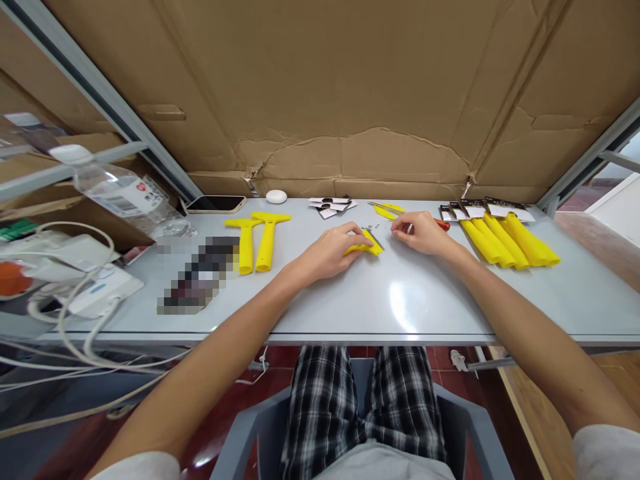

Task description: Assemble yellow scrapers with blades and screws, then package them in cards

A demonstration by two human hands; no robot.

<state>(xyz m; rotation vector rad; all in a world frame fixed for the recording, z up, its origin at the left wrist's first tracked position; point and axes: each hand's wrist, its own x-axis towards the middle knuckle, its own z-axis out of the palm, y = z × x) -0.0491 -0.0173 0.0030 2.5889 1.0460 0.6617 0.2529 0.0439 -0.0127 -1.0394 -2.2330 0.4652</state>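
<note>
My left hand is closed around a yellow plastic tool with a T-shaped head, whose dark-edged end points right, just above the table. To its right, my right hand has its thumb and fingertips pinched together; whatever lies between them is too small to make out. Several tiny dark bits lie on the table between the hands. Just behind my right hand is a flat yellow piece with a thin metal point beside it. A red handle shows past the right hand's far side.
Two yellow T-shaped handles lie at left, near a pixelated patch. Several yellow sleeved tools with card tags lie at right. Folded cards, a white oval object and a phone line the back. A bottle and cables crowd the left.
</note>
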